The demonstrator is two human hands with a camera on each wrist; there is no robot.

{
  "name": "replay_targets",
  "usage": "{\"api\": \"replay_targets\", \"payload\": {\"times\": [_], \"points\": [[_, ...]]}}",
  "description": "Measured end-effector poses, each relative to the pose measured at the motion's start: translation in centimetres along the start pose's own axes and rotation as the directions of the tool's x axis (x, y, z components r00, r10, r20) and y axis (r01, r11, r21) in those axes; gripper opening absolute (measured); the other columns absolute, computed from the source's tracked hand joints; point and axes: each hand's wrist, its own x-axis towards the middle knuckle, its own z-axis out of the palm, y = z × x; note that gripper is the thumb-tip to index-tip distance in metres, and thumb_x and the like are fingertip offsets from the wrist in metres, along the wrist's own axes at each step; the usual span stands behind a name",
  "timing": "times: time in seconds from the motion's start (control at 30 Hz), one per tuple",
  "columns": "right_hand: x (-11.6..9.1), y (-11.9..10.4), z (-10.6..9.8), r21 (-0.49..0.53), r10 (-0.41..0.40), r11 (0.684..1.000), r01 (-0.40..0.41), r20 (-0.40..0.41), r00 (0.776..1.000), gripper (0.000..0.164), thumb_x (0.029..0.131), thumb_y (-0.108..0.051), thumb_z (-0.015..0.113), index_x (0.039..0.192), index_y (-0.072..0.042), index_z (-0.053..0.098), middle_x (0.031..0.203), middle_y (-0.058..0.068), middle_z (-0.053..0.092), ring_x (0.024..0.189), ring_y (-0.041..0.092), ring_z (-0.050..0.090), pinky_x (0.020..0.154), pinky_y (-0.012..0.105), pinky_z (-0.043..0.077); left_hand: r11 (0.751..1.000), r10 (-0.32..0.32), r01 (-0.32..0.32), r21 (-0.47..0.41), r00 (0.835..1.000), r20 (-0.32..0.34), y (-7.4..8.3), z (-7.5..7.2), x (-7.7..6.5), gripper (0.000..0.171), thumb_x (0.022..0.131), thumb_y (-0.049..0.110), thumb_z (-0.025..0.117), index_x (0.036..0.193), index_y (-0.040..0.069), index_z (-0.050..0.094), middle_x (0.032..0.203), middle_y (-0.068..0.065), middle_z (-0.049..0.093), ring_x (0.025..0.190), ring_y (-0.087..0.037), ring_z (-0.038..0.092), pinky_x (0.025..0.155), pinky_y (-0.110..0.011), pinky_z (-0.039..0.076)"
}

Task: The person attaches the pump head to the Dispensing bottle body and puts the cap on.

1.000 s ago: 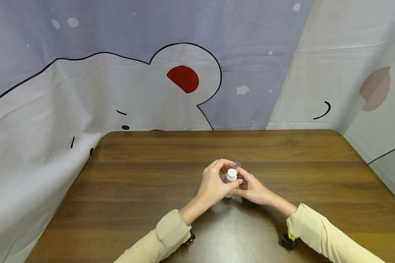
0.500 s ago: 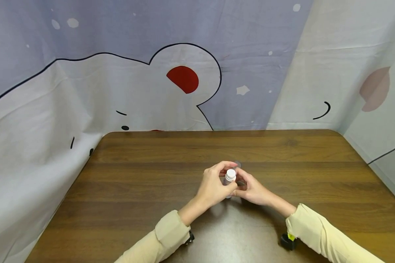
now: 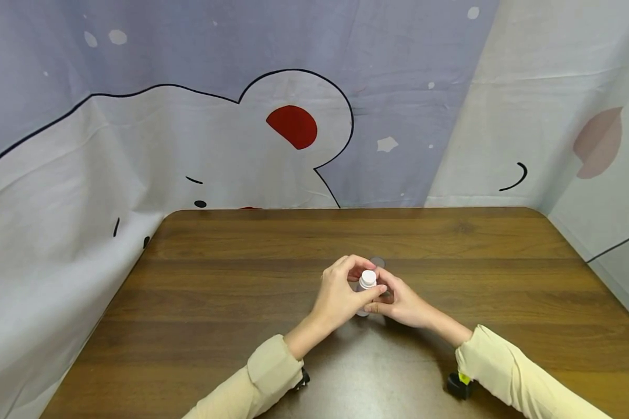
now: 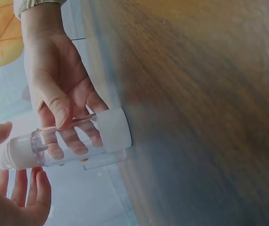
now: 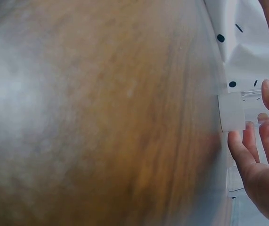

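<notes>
A small clear bottle (image 4: 80, 146) with a white top (image 3: 368, 277) and a white base (image 4: 114, 129) stands upright on the wooden table between the hands. Round its clear body lie the thumb and curled fingers of my right hand (image 3: 407, 304); in the right wrist view the right fingers (image 5: 267, 141) reach close to the base. Higher up, my left hand (image 3: 340, 294) curls round the white neck, thumb in front and fingers behind. Inside the bottle a short stem below the neck shows. A clear, cup-like piece (image 4: 103, 160) stands just behind the bottle, partly hidden.
The brown wooden table (image 3: 230, 302) stretches around the hands, its far edge meeting a printed curtain (image 3: 199, 145). Dark wrist devices hang beneath both cuffs, the right one (image 3: 458, 385) with a yellow-green part.
My left thumb draws back from the front of the neck, then reaches forward across it again, and the bottle tilts slightly. The right hand stays in nearly the same place.
</notes>
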Motion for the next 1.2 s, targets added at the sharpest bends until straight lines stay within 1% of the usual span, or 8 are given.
{"api": "replay_targets", "payload": {"times": [0.17, 0.3, 0.47, 0.6, 0.73, 0.9, 1.03, 1.2], "points": [[0.0, -0.1, 0.0, 0.019, -0.003, 1.0, 0.003, 0.007, 1.0, 0.039, 0.08, 0.004, 0.072, 0.11, 0.003, 0.047, 0.105, -0.001, 0.052, 0.098, 0.001, 0.058, 0.083, 0.027, 0.057, 1.0, -0.002, 0.003, 0.016, 1.0, -0.017, -0.1, 0.0, 0.1, 0.03, 0.073, 0.018, 0.083, 0.095, 0.009, 0.065, 0.087, -0.003, 0.067, 0.078, -0.009, 0.064, 0.071, -0.018, 0.054], [0.0, -0.1, 0.0, 0.028, -0.002, 1.0, 0.001, 0.011, 1.0, 0.04, 0.08, 0.004, 0.072, 0.112, 0.004, 0.046, 0.107, -0.003, 0.052, 0.1, 0.0, 0.057, 0.084, 0.026, 0.057, 1.0, 0.001, 0.0, 0.019, 1.0, -0.008, -0.1, -0.2, 0.1, 0.029, 0.073, 0.015, 0.082, 0.095, 0.008, 0.066, 0.087, -0.004, 0.069, 0.079, -0.01, 0.065, 0.071, -0.021, 0.056], [0.0, -0.1, -0.1, 0.026, 0.008, 1.0, -0.009, 0.01, 1.0, 0.046, 0.081, 0.003, 0.072, 0.119, 0.006, 0.045, 0.115, 0.007, 0.052, 0.105, 0.0, 0.056, 0.087, 0.025, 0.056, 1.0, -0.002, 0.002, -0.009, 1.0, 0.016, -0.1, -0.3, 0.1, 0.03, 0.074, 0.009, 0.08, 0.101, 0.006, 0.068, 0.095, -0.006, 0.072, 0.082, -0.013, 0.068, 0.073, -0.024, 0.058], [0.0, -0.2, -0.1, 0.036, 0.013, 0.999, -0.013, 0.011, 1.0, 0.046, 0.081, 0.003, 0.071, 0.119, 0.004, 0.045, 0.117, 0.018, 0.051, 0.106, 0.0, 0.056, 0.087, 0.025, 0.056, 0.999, 0.007, -0.005, -0.043, 0.999, 0.035, -0.2, -0.5, 0.1, 0.033, 0.074, 0.004, 0.078, 0.106, 0.003, 0.069, 0.099, -0.01, 0.072, 0.085, -0.016, 0.07, 0.074, -0.021, 0.058], [0.0, -0.3, -0.1, 0.038, 0.021, 0.999, -0.021, 0.013, 1.0, 0.044, 0.081, 0.002, 0.072, 0.117, 0.004, 0.046, 0.116, 0.02, 0.051, 0.106, 0.0, 0.057, 0.088, 0.025, 0.055, 0.997, 0.015, -0.01, -0.075, 0.998, 0.059, -0.5, -0.6, 0.3, 0.036, 0.073, 0.002, 0.078, 0.108, 0.0, 0.069, 0.099, -0.013, 0.073, 0.087, -0.017, 0.071, 0.074, -0.015, 0.056], [0.0, -0.3, -0.1, 0.025, 0.038, 0.999, -0.038, 0.017, 0.999, 0.044, 0.081, 0.002, 0.072, 0.117, 0.006, 0.046, 0.117, 0.022, 0.052, 0.105, 0.001, 0.056, 0.089, 0.024, 0.055, 0.995, 0.045, -0.037, -0.095, 0.995, 0.091, -0.9, -0.8, 0.5, 0.038, 0.072, 0.0, 0.077, 0.109, -0.001, 0.069, 0.095, -0.014, 0.074, 0.083, -0.02, 0.072, 0.073, -0.014, 0.056], [0.1, -0.2, -0.2, 0.016, 0.029, 0.999, -0.03, 0.021, 0.999, 0.043, 0.081, 0.001, 0.072, 0.115, 0.005, 0.046, 0.113, 0.013, 0.053, 0.103, 0.002, 0.056, 0.087, 0.023, 0.055, 0.992, 0.076, -0.062, -0.111, 0.989, 0.128, -1.2, -1.0, 0.8, 0.038, 0.073, 0.0, 0.077, 0.11, -0.002, 0.068, 0.095, -0.016, 0.074, 0.084, -0.021, 0.072, 0.075, -0.015, 0.056], [0.1, 0.0, -0.3, 0.021, 0.006, 1.0, -0.007, 0.021, 1.0, 0.043, 0.08, 0.002, 0.073, 0.114, 0.003, 0.046, 0.107, -0.002, 0.053, 0.099, 0.002, 0.055, 0.085, 0.023, 0.056, 0.988, 0.081, -0.053, -0.144, 0.978, 0.194, -1.5, -1.3, 1.2, 0.039, 0.075, 0.002, 0.078, 0.112, -0.003, 0.067, 0.103, -0.016, 0.073, 0.09, -0.021, 0.072, 0.077, -0.016, 0.056]]}}
